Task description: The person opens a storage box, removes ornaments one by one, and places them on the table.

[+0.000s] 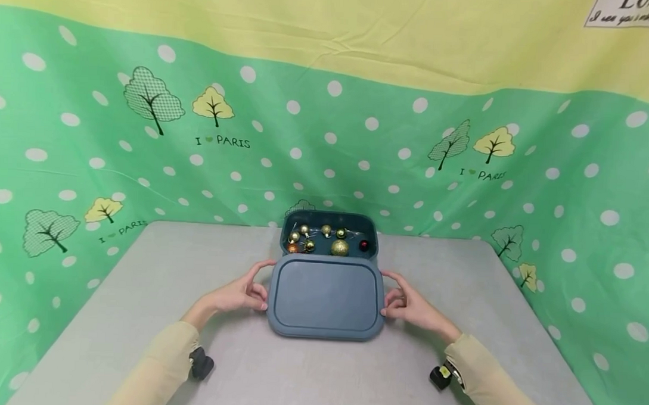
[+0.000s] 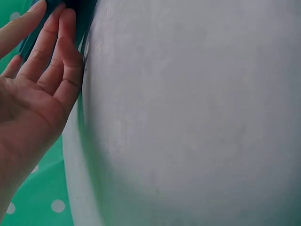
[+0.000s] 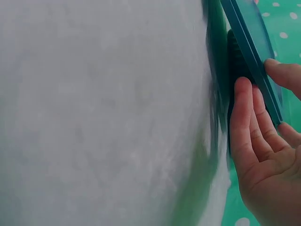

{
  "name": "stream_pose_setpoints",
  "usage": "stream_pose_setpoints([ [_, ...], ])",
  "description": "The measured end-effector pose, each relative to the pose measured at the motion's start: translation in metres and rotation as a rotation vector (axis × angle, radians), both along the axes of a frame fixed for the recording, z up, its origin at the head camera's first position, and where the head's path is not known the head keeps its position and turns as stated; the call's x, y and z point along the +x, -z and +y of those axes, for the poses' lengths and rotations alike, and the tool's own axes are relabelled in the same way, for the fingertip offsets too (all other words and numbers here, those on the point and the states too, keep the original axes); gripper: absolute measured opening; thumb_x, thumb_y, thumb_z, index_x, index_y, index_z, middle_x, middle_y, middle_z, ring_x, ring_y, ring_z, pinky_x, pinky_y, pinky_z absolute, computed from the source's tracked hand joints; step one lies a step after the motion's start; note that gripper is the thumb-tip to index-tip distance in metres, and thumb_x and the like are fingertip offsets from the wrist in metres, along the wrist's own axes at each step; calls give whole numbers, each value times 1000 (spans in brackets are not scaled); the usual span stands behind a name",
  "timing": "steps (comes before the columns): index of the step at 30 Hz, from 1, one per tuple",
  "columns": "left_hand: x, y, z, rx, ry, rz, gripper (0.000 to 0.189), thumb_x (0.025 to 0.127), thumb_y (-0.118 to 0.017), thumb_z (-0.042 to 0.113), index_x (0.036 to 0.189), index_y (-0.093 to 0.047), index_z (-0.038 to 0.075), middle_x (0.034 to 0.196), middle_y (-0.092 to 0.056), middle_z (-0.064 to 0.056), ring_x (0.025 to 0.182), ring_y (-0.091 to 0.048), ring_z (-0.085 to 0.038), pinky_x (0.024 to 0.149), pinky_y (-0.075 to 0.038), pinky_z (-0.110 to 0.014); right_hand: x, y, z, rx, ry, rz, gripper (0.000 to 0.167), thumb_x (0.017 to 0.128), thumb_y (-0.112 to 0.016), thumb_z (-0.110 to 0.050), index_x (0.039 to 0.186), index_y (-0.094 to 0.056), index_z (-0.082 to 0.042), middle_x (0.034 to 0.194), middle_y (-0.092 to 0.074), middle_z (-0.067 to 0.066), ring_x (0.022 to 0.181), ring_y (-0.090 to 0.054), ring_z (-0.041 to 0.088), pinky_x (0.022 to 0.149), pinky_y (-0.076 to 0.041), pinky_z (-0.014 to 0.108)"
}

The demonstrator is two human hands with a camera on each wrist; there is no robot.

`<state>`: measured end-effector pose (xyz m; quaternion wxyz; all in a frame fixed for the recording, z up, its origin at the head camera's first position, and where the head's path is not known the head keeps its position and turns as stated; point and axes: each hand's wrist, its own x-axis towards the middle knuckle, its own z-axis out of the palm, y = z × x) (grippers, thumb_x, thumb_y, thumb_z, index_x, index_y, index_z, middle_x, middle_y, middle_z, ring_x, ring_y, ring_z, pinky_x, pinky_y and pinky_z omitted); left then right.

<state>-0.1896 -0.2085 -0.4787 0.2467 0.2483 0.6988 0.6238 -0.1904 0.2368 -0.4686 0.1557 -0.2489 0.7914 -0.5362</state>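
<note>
A blue-grey rectangular lid (image 1: pixel 326 298) is held between both hands, in front of a dark teal box (image 1: pixel 374 228). My left hand (image 1: pixel 241 292) pinches the lid's left edge between thumb and fingers. On the opposite edge my right hand (image 1: pixel 409 302) does the same. In the right wrist view the lid (image 3: pixel 256 61) is tilted, with the thumb on one face and fingers behind it. The lid's far edge overlaps the box's near side in the head view. Inside the box lie several gold baubles (image 1: pixel 339 248), a red bauble (image 1: pixel 363 245) and an orange one (image 1: pixel 292 248).
A light grey table (image 1: pixel 318 375) extends under and around the box. Behind it and along both sides hangs a green and yellow curtain (image 1: pixel 353 150) with white dots and tree prints. A small black device (image 1: pixel 201 364) sits at the left wrist, another (image 1: pixel 440 377) at the right.
</note>
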Motion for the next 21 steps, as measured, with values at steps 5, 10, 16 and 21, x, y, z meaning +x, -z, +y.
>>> stream_pose_setpoints([
  [5, 1, -1, -1, -24, 42, -1, 98, 83, -66, -9, 152, 2, 9, 86, -66, -21, 81, -66, -22, 72, -53, -30, 5, 0, 5, -10, -39, -30, 85, 85, -70, 2, 151, -17, -4, 89, -60, 16, 79, -65, 23, 71, -54, 29],
  [10, 2, -3, 0, -103, 49, 4, 99, 83, -66, -8, 154, 1, 9, 89, -68, -22, 83, -66, -26, 71, -53, -30, 6, 3, 6, 26, -80, -56, 82, 87, -70, -1, 150, -18, 1, 88, -62, 15, 80, -65, 21, 70, -53, 27],
  [16, -1, -2, 2, -186, 10, -4, 88, 87, -64, -3, 149, -2, -11, 88, -69, -13, 80, -67, -18, 73, -53, -28, -1, 7, 3, 75, -58, -77, 69, 90, -64, -2, 143, -24, 15, 90, -63, 15, 72, -62, 16, 62, -52, 26],
  [21, -2, 0, 1, -200, -16, -25, 79, 88, -64, -2, 145, -12, -18, 87, -68, -9, 79, -66, -14, 75, -55, -27, -4, 4, 0, 106, -66, -97, 67, 90, -63, -2, 142, -26, 18, 90, -62, 14, 70, -59, 16, 60, -53, 27],
])
